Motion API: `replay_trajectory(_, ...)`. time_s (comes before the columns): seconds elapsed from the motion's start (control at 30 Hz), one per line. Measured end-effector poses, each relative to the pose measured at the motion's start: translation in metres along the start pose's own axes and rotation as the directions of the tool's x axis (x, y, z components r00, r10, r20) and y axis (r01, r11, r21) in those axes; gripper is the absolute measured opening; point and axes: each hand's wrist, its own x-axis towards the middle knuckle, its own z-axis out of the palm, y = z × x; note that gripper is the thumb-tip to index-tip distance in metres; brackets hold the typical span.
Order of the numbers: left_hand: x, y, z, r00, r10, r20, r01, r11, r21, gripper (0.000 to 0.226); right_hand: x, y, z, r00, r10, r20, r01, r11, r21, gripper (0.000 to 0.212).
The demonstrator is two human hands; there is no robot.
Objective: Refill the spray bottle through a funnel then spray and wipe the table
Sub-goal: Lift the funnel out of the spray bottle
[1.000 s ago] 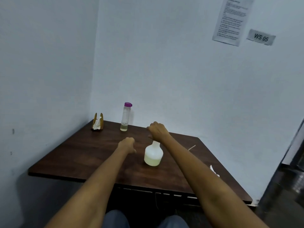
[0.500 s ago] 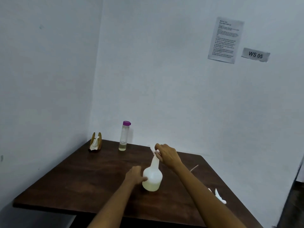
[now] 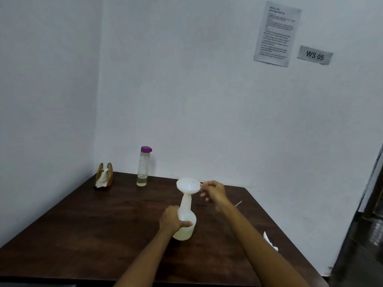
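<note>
Tabletop (image 3: 103, 224), dark brown wood, set into a corner of two white walls.

Spray bottle (image 3: 185, 222): white, translucent, head removed; stands upright a little right of the tabletop's centre; pale liquid fills its lower part.

Funnel (image 3: 188, 186): white, seated upright in the bottle's neck, bowl facing up.

Left hand (image 3: 171, 219): wrapped round the bottle's left side, thumb lying across the front of the body; grips it.

Right hand (image 3: 213, 191): just right of the funnel, thumb and forefinger pinching the tab on the funnel's right rim, other fingers curled below.

Clear bottle (image 3: 143, 166): tall, narrow, purple cap; upright near the far edge, left of the funnel; a small amount of yellowish liquid at its bottom.

Napkin holder (image 3: 105, 175): wooden, two rounded sides, at the far left corner, with a white napkin tucked between them.

White object (image 3: 269, 241): at the right edge, partly hidden behind the right forearm; kind cannot be told.

Thin pale tube (image 3: 238, 203): lies near the right edge, beyond the right forearm.

Printed sheet (image 3: 276, 34) and label reading "WS 05" (image 3: 315, 55): fixed to the right-hand wall.
</note>
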Motion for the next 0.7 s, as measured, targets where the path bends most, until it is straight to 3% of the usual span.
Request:
replay_trajectory(0.13, 0.005, 0.003, -0.006, 0.998, -0.051, 0.023, 0.05, 0.998, 0.044, 0.071, 0.012, -0.018, 0.0, 0.996, 0.075, 0.044, -0.079, 0.994, 0.082, 0.014)
replay_trajectory(0.23, 0.006, 0.003, -0.008, 0.997, -0.081, 0.016, 0.08, 0.995, 0.056, 0.076, 0.012, -0.023, 0.001, 0.99, 0.122, 0.063, -0.121, 0.992, -0.021, 0.015)
replay_trajectory(0.43, 0.003, 0.007, -0.009, 0.994, -0.105, 0.02, 0.104, 0.993, 0.059, 0.079, 0.014, -0.033, -0.004, 0.987, 0.147, 0.061, -0.143, 0.987, -0.067, 0.014)
replay_trajectory(0.7, 0.001, 0.006, -0.012, 0.991, -0.128, 0.04, 0.125, 0.99, 0.071, 0.081, 0.022, -0.034, -0.009, 0.982, 0.167, 0.086, -0.168, 0.986, -0.002, 0.016)
